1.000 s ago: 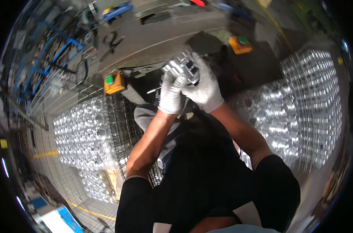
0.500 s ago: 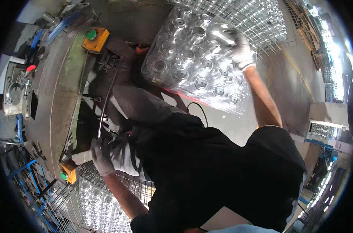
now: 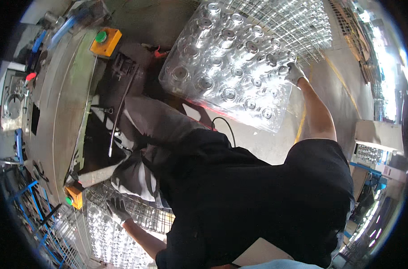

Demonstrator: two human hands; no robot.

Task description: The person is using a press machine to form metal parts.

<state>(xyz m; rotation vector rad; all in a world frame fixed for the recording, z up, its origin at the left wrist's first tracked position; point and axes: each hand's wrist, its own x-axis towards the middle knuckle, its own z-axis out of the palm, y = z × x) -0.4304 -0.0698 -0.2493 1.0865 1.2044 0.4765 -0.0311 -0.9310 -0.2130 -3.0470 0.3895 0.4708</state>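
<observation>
Both my hands wear pale work gloves. My right hand point(image 3: 295, 74) is at the right edge of a layer of parts, its fingers curled on a shiny round metal part point(image 3: 283, 70). Several similar cup-shaped metal parts point(image 3: 205, 82), each with a round centre, stand in rows on a clear plastic sheet point(image 3: 279, 122). My left hand point(image 3: 118, 211) is at the lower left with its fingers stretched apart and nothing in them. It is over or beside a wire basket point(image 3: 145, 214) holding many shiny parts point(image 3: 112, 240); whether it touches the basket I cannot tell.
A machine bench point(image 3: 62, 112) runs along my left, with orange button boxes point(image 3: 106, 43) bearing green buttons. A long metal bar point(image 3: 119, 112) slants beside my legs. Beyond the plastic sheet stands a wire cage point(image 3: 298, 27) full of shiny parts. Yellow lines point(image 3: 343, 83) mark the floor.
My left hand has moved down from near the bar's lower end to the wire basket. My right hand has shifted right to the edge of the layer, and its motion blur is gone.
</observation>
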